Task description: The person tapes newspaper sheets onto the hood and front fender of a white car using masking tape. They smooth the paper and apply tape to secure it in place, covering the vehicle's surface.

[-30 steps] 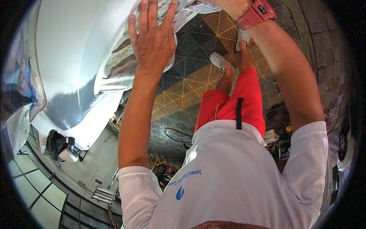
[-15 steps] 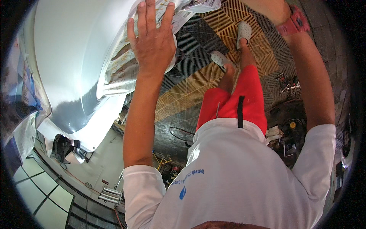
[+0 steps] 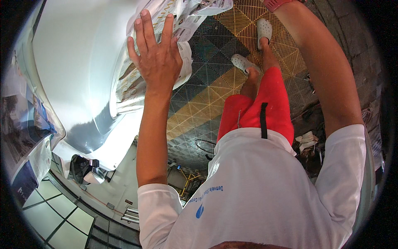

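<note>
My left hand (image 3: 159,64) is open, fingers spread, over printed paper sheeting (image 3: 126,89) that looks like newspaper. I cannot tell how firmly the palm presses on it. The sheeting follows the curved edge of a large glossy white panel (image 3: 70,54), which looks like part of a vehicle body. Its upper part spreads loosely past my fingertips to the top edge. My right forearm reaches up to the top edge, where a red wristwatch (image 3: 277,3) shows at the wrist. The right hand itself lies outside the picture.
More printed sheeting (image 3: 25,124) hangs at the far left. Below the panel, a dark object with a white part (image 3: 85,169) stands out near a pale wall. My feet in light clogs (image 3: 264,30) stand on yellow and black floor tiles (image 3: 203,97). Crumpled paper (image 3: 306,141) lies at right.
My left hand has moved slightly down and left, staying spread over the sheeting. My right forearm has shifted up and left, taking the watch to the top edge.
</note>
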### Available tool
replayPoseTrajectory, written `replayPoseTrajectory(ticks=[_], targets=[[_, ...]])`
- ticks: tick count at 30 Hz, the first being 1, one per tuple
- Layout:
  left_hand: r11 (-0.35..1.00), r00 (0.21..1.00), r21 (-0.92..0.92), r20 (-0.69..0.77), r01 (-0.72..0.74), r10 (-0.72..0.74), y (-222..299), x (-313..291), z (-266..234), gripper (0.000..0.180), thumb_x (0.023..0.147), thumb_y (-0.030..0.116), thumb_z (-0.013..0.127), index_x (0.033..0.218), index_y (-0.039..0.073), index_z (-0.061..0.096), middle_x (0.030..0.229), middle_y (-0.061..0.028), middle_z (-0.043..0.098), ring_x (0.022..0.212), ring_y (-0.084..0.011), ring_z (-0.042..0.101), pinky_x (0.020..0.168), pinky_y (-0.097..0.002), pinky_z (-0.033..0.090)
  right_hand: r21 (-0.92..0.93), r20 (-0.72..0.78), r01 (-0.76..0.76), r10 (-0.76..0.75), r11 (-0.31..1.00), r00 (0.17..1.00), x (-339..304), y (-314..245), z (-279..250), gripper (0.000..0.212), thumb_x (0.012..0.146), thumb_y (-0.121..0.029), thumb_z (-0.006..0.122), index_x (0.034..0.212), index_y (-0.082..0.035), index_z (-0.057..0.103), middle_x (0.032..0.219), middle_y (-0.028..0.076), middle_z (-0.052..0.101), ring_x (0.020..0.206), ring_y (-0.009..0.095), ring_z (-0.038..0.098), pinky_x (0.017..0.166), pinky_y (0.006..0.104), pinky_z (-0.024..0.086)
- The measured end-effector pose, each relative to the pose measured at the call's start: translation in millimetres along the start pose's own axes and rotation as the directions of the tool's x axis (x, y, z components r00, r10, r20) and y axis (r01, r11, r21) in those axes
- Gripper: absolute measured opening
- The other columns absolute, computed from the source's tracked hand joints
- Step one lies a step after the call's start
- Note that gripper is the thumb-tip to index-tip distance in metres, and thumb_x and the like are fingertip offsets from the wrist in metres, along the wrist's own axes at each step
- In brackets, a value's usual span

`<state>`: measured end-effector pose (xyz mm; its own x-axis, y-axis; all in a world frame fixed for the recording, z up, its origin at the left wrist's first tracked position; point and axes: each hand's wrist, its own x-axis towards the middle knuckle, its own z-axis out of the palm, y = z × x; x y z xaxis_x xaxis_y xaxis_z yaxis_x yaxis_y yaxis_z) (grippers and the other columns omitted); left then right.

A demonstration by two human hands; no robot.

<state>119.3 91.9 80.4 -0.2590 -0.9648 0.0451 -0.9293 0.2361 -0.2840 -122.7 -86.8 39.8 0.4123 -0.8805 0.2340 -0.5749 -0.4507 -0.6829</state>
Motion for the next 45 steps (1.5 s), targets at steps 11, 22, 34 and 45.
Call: replayPoseTrajectory(ticks=[11, 22, 34, 45], targets=[[1.000, 1.000, -0.010, 0.020, -0.019, 0.019, 3.8, 8.9, -0.1, 0.060, 0.094, 0.031, 0.071, 0.152, 0.033, 0.055, 0.171, -0.0130, 0.029, 0.156, -0.0315, 0.027, 0.122, -0.0568, 0.019, 0.007, 0.078, -0.094, 0.094, 0.995, 0.993, 5.3, 0.2, 4.0, 0.025, 0.094, -0.029, 0.062, 0.102, -0.009, 0.075, 0.098, 0.017, 0.075, 0.096, 0.038, 0.071, 0.086, 0.0489, 0.054], [0.999, 0.998, -0.010, 0.054, -0.040, 0.040, 11.8, 21.1, -3.6, 0.062, 0.092, 0.030, 0.073, 0.151, 0.031, 0.056, 0.171, -0.0137, 0.029, 0.157, -0.0310, 0.024, 0.123, -0.0556, 0.014, 0.029, 0.069, -0.117, 0.115, 0.993, 0.991, 5.1, 1.3, 7.6, 0.026, 0.093, -0.029, 0.062, 0.100, -0.008, 0.076, 0.096, 0.018, 0.075, 0.094, 0.038, 0.071, 0.085, 0.0495, 0.055], [0.997, 0.997, -0.056, 0.053, -0.057, 0.060, 17.7, 30.8, -1.1, 0.056, 0.095, 0.030, 0.070, 0.150, 0.029, 0.058, 0.171, -0.0135, 0.030, 0.157, -0.0319, 0.025, 0.123, -0.0588, 0.016, 0.049, 0.093, -0.172, 0.167, 0.984, 0.982, 3.5, -2.6, 4.5, 0.024, 0.093, -0.027, 0.064, 0.103, -0.009, 0.077, 0.097, 0.017, 0.076, 0.096, 0.037, 0.072, 0.087, 0.0475, 0.055], [0.997, 0.996, -0.038, 0.040, -0.072, 0.074, 23.7, 39.2, -0.4, 0.053, 0.096, 0.033, 0.068, 0.149, 0.030, 0.059, 0.170, -0.0119, 0.032, 0.157, -0.0297, 0.026, 0.123, -0.0565, 0.015, 0.113, 0.131, -0.214, 0.199, 0.970, 0.971, 0.4, -0.8, 7.9, 0.023, 0.096, -0.026, 0.064, 0.104, -0.009, 0.077, 0.097, 0.016, 0.077, 0.095, 0.035, 0.073, 0.087, 0.0455, 0.056]])
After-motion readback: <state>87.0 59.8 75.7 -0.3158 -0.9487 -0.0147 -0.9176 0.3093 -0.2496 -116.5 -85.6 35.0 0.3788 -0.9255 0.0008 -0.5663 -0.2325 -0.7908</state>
